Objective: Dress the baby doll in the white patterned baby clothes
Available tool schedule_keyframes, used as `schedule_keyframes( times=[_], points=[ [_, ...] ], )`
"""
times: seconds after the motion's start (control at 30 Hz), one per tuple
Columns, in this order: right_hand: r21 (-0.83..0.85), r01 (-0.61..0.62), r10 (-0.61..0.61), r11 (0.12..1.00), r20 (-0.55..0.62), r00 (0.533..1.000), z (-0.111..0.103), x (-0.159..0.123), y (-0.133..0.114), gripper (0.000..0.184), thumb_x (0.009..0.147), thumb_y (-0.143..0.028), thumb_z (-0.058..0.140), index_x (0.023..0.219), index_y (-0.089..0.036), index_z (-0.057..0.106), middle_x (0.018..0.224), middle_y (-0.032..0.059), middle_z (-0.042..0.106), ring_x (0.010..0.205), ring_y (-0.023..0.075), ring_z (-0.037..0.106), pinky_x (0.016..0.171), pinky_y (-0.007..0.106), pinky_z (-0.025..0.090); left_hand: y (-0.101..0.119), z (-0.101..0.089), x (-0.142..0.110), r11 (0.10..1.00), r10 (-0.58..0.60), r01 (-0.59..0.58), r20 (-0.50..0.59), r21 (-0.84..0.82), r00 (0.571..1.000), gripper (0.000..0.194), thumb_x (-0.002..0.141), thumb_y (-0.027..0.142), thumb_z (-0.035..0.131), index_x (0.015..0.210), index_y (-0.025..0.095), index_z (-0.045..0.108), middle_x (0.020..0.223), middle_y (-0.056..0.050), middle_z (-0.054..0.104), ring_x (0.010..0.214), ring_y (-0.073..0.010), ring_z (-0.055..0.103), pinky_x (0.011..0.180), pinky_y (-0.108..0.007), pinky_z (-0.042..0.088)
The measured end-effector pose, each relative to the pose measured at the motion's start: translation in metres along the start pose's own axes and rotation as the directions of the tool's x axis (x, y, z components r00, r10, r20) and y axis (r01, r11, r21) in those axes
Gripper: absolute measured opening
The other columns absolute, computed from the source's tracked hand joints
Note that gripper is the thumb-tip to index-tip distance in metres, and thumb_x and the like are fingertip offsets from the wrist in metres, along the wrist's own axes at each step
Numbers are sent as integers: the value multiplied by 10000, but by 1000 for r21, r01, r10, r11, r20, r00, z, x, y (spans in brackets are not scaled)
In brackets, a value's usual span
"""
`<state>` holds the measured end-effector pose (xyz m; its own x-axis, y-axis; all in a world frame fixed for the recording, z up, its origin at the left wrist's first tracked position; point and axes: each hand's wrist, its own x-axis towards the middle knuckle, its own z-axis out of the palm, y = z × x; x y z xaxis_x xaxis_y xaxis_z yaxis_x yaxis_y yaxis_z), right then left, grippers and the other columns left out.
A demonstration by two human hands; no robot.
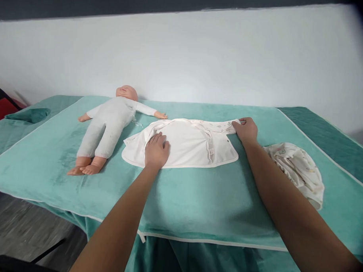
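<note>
A white baby shirt (187, 145) lies spread out on the green bed cover, opened so its plain inside faces up. My left hand (157, 150) rests on the left part of the shirt, fingers stretched out over the cloth. At the shirt's right side, my right hand (246, 130) pinches the end of the patterned sleeve between thumb and fingers. Beyond my left hand a baby doll (109, 118) in a white body lies on its back, one arm reaching toward the shirt's upper edge.
A crumpled white patterned garment (298, 167) lies beside my right forearm. The green cover (207, 202) spans the bed against a white wall (178, 56). A small green pillow (28, 115) and a red and black object (1, 104) are at far left.
</note>
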<state>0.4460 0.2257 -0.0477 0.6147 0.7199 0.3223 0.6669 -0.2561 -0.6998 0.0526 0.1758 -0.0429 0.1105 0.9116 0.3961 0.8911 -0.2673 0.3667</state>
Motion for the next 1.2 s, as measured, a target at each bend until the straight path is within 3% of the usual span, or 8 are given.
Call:
schedule_keyframes(
  times=[0.33, 0.57, 0.67, 0.77, 0.9, 1.0, 1.1, 1.2],
  points=[
    [-117, 83, -79, 990, 40, 996, 1, 12, -1, 316, 794, -367, 608, 1074, -254, 701, 1014, 91, 719, 957, 297, 647, 877, 441, 501, 1, -1, -2, 1000, -3, 3, -4, 3, 1000, 372, 950, 285, 442, 1234, 177, 657, 1456, -89, 591, 1381, -254, 503, 1193, -441, 367],
    [-334, 205, -200, 920, 50, 979, 2, 8, -5, 341, 857, -293, 560, 1158, -164, 659, 1208, 189, 633, 1075, 352, 640, 922, 526, 489, 0, 0, -2, 1000, -13, 13, -16, 2, 1000, 357, 946, 276, 450, 1228, 201, 656, 1453, -75, 595, 1381, -245, 504, 1191, -442, 371],
    [-315, 389, -391, 865, 62, 918, 0, -5, -11, 402, 900, -299, 509, 1262, -164, 618, 1404, 182, 547, 1274, 346, 543, 1064, 541, 405, 1, -1, -3, 1000, -11, 11, -9, 0, 1000, 354, 947, 270, 449, 1227, 199, 654, 1455, -78, 591, 1382, -250, 503, 1185, -450, 380],
    [-256, 532, -491, 807, 210, 845, 1, -19, -13, 457, 924, -365, 479, 1324, -169, 582, 1479, 170, 522, 1365, 329, 478, 1151, 570, 305, 3, -3, -5, 1000, -5, 5, -5, 1, 1000, 344, 950, 259, 446, 1217, 198, 654, 1457, -82, 587, 1390, -255, 493, 1183, -458, 383],
    [-150, 467, -446, 871, 155, 881, -3, -30, -16, 433, 922, -369, 459, 1277, -174, 614, 1446, 173, 569, 1353, 324, 509, 1163, 598, 282, 5, -4, -8, 1000, -6, 5, -31, -9, 1000, 312, 942, 233, 460, 1177, 187, 660, 1430, -95, 605, 1370, -261, 505, 1165, -462, 401],
    [-67, 478, -475, 876, 56, 878, -11, -47, -39, 440, 941, -372, 422, 1275, -161, 618, 1421, 172, 592, 1351, 295, 519, 1158, 511, 348, 6, -3, -11, 1000, -7, 5, -67, -22, 998, 265, 933, 211, 473, 1106, 185, 673, 1371, -100, 639, 1320, -272, 536, 1137, -460, 422],
    [162, 507, -521, 847, 60, 851, -3, -84, -89, 396, 944, -405, 450, 1243, -221, 633, 1368, 107, 633, 1315, 268, 548, 1139, 460, 391, 5, -4, -14, 999, 4, -10, -99, -54, 995, 234, 924, 190, 483, 1073, 197, 663, 1276, -100, 675, 1237, -281, 576, 1082, -458, 449],
    [395, 358, -506, 846, 382, 774, 34, -128, -153, 263, 896, -406, 529, 1065, -272, 680, 1155, 51, 721, 1059, 249, 673, 981, 421, 513, 4, -6, -18, 989, -14, -13, -180, -147, 984, 284, 936, 164, 444, 1165, 186, 611, 1149, -116, 683, 1111, -260, 612, 988, -415, 486]
  ],
)
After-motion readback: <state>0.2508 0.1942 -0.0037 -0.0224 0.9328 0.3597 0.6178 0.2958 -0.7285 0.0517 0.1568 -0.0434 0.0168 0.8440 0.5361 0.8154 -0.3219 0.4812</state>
